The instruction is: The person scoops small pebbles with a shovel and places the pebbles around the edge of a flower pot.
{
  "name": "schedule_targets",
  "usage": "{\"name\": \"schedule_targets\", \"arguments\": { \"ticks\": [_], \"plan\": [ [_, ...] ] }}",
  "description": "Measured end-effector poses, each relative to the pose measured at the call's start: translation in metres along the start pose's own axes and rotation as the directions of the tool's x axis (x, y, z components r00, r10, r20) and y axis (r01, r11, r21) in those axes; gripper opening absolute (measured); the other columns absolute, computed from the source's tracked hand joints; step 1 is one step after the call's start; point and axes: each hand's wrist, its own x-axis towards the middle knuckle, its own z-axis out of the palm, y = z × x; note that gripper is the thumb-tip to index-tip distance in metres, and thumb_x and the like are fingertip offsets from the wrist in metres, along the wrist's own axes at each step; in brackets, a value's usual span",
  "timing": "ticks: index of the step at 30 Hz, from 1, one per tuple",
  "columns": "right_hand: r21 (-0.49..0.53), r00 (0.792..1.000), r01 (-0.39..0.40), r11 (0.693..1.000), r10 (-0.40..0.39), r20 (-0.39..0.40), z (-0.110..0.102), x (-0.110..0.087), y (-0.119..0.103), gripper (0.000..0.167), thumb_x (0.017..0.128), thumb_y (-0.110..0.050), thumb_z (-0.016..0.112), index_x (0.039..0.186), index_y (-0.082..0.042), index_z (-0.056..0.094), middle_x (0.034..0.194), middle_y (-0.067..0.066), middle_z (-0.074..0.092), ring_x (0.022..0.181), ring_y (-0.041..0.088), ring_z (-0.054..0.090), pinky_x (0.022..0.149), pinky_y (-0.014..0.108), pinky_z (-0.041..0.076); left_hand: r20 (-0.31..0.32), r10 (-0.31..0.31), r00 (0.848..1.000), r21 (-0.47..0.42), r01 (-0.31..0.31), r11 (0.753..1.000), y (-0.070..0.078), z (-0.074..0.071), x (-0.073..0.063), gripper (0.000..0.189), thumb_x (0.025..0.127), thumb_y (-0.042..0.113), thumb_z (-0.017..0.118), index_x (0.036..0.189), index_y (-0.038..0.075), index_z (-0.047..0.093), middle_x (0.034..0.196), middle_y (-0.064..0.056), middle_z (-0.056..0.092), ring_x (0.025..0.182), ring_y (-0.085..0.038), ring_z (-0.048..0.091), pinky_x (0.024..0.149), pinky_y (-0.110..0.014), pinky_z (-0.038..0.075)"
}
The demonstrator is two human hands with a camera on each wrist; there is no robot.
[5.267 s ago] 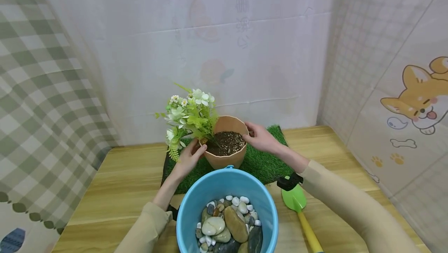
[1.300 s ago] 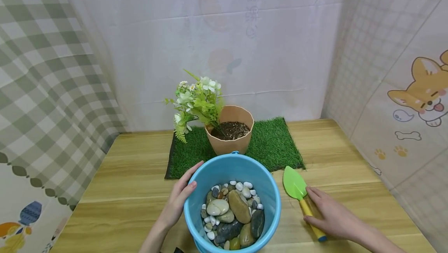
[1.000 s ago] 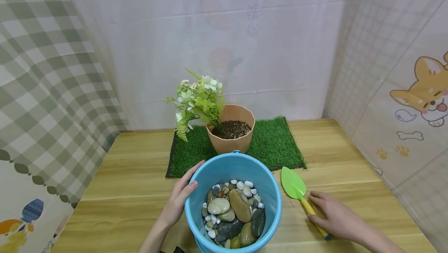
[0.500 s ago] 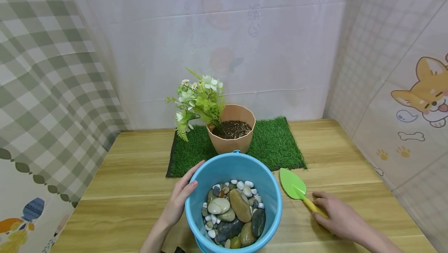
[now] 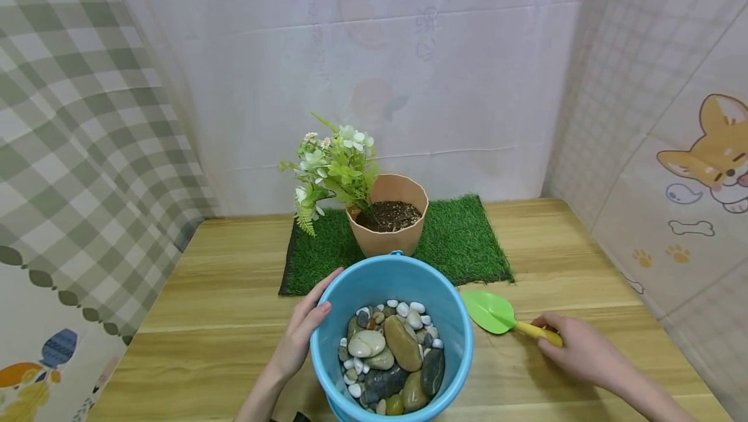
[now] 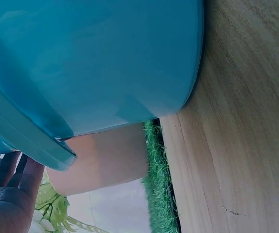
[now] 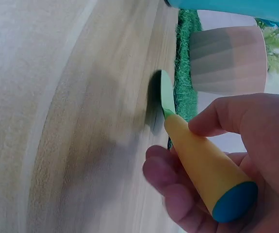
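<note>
My right hand [image 5: 584, 350] holds a toy trowel by its yellow handle [image 7: 202, 160], thumb on top and fingers curled beneath. The green blade [image 5: 491, 311] points left, close to the bucket. In the right wrist view the blade casts a shadow on the wood. My left hand [image 5: 298, 331] rests against the left side of a blue bucket [image 5: 403, 276], its fingers extended along the outside and the thumb at the rim. In the left wrist view these fingers [image 6: 30, 177] reach past the rim. Large stones [image 5: 401, 344] and small white pebbles lie inside the bucket.
Behind the bucket stands a peach flowerpot [image 5: 388, 241] of dark soil, with white artificial flowers [image 5: 339, 169] leaning left out of it. It sits on a green turf mat [image 5: 461, 240] on the wooden table [image 5: 228, 305]. Printed cloths hang at the back and sides.
Both hands have left the flowerpot; the left went to the bucket, the right to the trowel. Over the last second the trowel's handle swung out to the right with my right hand.
</note>
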Motion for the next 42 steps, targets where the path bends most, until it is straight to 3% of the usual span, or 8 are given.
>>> {"name": "schedule_targets", "arguments": {
  "ticks": [5,10,14,24,33,39,42],
  "plan": [
    [0.033,1.000,-0.017,0.999,0.017,-0.014,-0.002,0.000,0.001,0.028,0.088,-0.013,0.072,0.115,-0.004,0.076,0.102,0.010,0.077,0.056,0.004,0.039,0.051,0.022,0.037,0.002,0.002,1.000,-0.002,-0.002,1.000,0.000,0.001,0.001,0.055,0.112,0.017,0.032,0.166,0.009,0.030,0.162,-0.032,0.041,0.139,-0.017,0.059,0.105,-0.041,0.058],
    [0.057,0.999,-0.039,0.998,0.040,-0.019,-0.007,0.001,0.000,0.029,0.088,-0.014,0.073,0.115,-0.004,0.077,0.102,0.010,0.078,0.051,0.004,0.039,0.047,0.022,0.036,0.003,0.003,1.000,-0.003,-0.003,1.000,-0.001,0.001,0.001,0.055,0.112,0.017,0.032,0.166,0.009,0.030,0.162,-0.032,0.041,0.139,-0.013,0.059,0.105,-0.042,0.058],
    [0.063,0.998,-0.053,0.997,0.055,-0.025,-0.010,0.001,0.000,0.030,0.089,-0.014,0.072,0.116,-0.003,0.077,0.099,0.009,0.078,0.050,0.005,0.039,0.046,0.022,0.036,0.005,0.004,1.000,-0.003,-0.003,1.000,0.000,0.001,0.002,0.055,0.112,0.017,0.032,0.166,0.007,0.030,0.162,-0.033,0.041,0.139,-0.022,0.059,0.105,-0.042,0.058],
    [0.004,0.983,0.034,0.999,-0.033,-0.179,-0.026,0.001,-0.005,0.017,0.097,-0.024,0.075,0.107,-0.011,0.081,0.091,0.000,0.079,0.065,-0.001,0.043,0.060,0.022,0.038,0.011,-0.002,1.000,-0.002,0.002,1.000,0.002,0.001,0.004,0.055,0.112,0.018,0.032,0.166,0.007,0.030,0.162,-0.034,0.041,0.139,-0.031,0.058,0.104,-0.042,0.058],
    [0.024,0.961,0.078,0.997,-0.069,-0.267,-0.051,0.002,-0.024,0.021,0.096,-0.022,0.076,0.113,-0.011,0.080,0.089,0.001,0.079,0.049,0.002,0.027,0.049,0.024,0.029,0.009,-0.011,1.000,-0.015,0.012,1.000,0.003,0.001,0.002,0.055,0.112,0.018,0.032,0.166,0.007,0.029,0.163,-0.034,0.039,0.136,0.001,0.058,0.106,-0.040,0.057],
    [-0.011,0.920,0.160,0.987,-0.153,-0.361,-0.066,0.003,-0.041,0.017,0.095,-0.021,0.078,0.111,-0.016,0.082,0.084,-0.005,0.077,0.050,-0.002,0.027,0.047,0.024,0.030,0.006,-0.005,1.000,-0.008,0.005,1.000,0.002,0.000,0.001,0.055,0.112,0.017,0.032,0.166,0.007,0.029,0.162,-0.035,0.039,0.135,0.003,0.058,0.105,-0.041,0.058],
    [-0.018,0.913,0.183,0.983,-0.177,-0.367,-0.074,0.002,-0.052,0.016,0.096,-0.023,0.078,0.110,-0.019,0.082,0.083,-0.006,0.076,0.049,-0.003,0.026,0.046,0.024,0.029,0.007,-0.002,1.000,-0.007,0.002,1.000,0.002,0.000,0.000,0.055,0.112,0.017,0.032,0.166,0.007,0.029,0.162,-0.035,0.039,0.135,0.002,0.058,0.105,-0.042,0.058]
  ]
}}
